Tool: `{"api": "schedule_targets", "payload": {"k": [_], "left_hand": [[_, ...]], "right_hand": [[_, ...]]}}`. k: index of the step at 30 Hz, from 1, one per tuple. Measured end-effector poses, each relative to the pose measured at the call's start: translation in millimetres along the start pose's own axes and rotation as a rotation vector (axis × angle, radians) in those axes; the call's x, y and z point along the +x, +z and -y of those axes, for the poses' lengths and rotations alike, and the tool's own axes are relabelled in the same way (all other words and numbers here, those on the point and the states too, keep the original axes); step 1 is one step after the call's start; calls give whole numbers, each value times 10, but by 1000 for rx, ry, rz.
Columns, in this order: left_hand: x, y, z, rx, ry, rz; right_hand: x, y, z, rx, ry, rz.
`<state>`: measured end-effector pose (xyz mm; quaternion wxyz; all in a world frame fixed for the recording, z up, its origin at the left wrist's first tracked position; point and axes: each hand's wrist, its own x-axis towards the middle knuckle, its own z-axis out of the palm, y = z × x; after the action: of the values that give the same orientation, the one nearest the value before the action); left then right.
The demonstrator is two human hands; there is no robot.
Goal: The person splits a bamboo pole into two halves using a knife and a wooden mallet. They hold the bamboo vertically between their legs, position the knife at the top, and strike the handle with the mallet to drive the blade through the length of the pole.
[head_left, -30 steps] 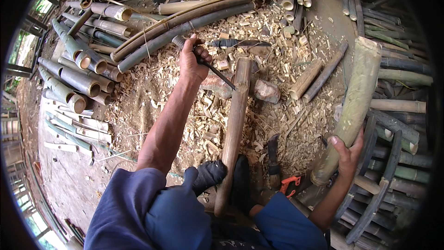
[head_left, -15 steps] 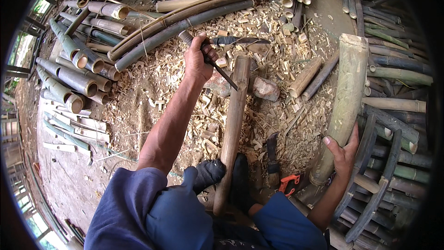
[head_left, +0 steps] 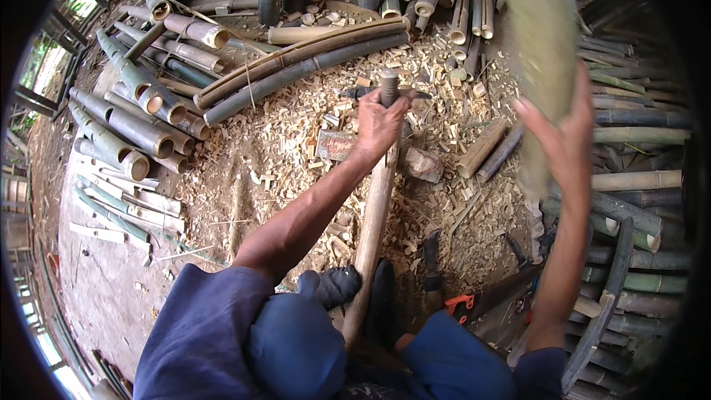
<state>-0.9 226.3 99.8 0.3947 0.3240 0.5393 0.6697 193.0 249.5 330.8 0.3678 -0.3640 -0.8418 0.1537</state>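
My left hand (head_left: 381, 124) grips a chisel (head_left: 389, 87), its ringed handle standing upright out of the fist. The chisel's blade is hidden behind the hand. Beneath it a bamboo pole (head_left: 376, 211) slopes toward me, its near end between my dark-covered feet (head_left: 337, 287). At the right, my right hand (head_left: 559, 130) is wrapped round a thick pale-green bamboo length (head_left: 539, 37), raised and blurred by motion. Its upper end runs out of view. A reddish stone block (head_left: 424, 164) lies beside the pole's far end, and a second block (head_left: 335, 145) lies left of it.
Wood chips cover the ground. Cut bamboo lengths (head_left: 141, 130) are piled at the left, with more stacked at the right (head_left: 637, 179). Two long curved bamboo pieces (head_left: 304, 55) lie ahead. Near my feet are an orange-handled saw (head_left: 459, 307) and a dark blade tool (head_left: 432, 255).
My left hand has moved right and turned the chisel from slanting to upright over the pole. My right hand has lifted the thick bamboo length upward and away from me.
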Motion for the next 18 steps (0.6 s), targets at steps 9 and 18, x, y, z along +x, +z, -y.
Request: {"api": "schedule_targets", "payload": {"k": [9, 18], "left_hand": [[177, 122, 136, 17, -4, 111], [65, 245, 16, 9, -134, 232]], "right_hand": [[662, 216, 351, -527, 154, 687], [335, 60, -268, -388, 107, 430]]}}
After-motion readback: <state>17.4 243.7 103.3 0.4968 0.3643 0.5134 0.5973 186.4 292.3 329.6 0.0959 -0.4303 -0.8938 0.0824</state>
